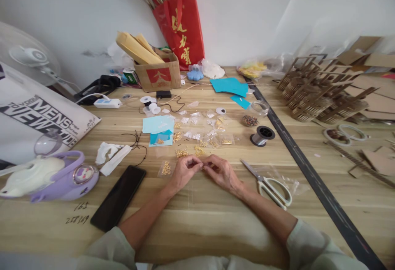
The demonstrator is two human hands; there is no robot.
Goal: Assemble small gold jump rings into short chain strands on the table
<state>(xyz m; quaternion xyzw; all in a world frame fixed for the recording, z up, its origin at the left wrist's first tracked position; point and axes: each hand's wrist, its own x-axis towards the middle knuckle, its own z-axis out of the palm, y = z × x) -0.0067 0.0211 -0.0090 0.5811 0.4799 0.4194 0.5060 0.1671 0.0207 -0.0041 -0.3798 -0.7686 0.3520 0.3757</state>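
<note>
While hands (222, 172) meet — clear bag (160, 173) beside left hand (184, 172), gold beads (166, 168) inside.

A plain, pale grey-white wall (247, 23) behind a light-brown, wood-grained tabletop (216, 229).
A long, flat black strip (311, 179) crosses the tabletop slantwise on the right; faint dark smudges (92, 52) mark the wall at left, and the light is soft and diffuse.

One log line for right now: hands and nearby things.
left hand: pinched | right hand: pinched beside it | held item: unclear | ahead: gold pieces | right: scissors, spool | left: phone
</note>
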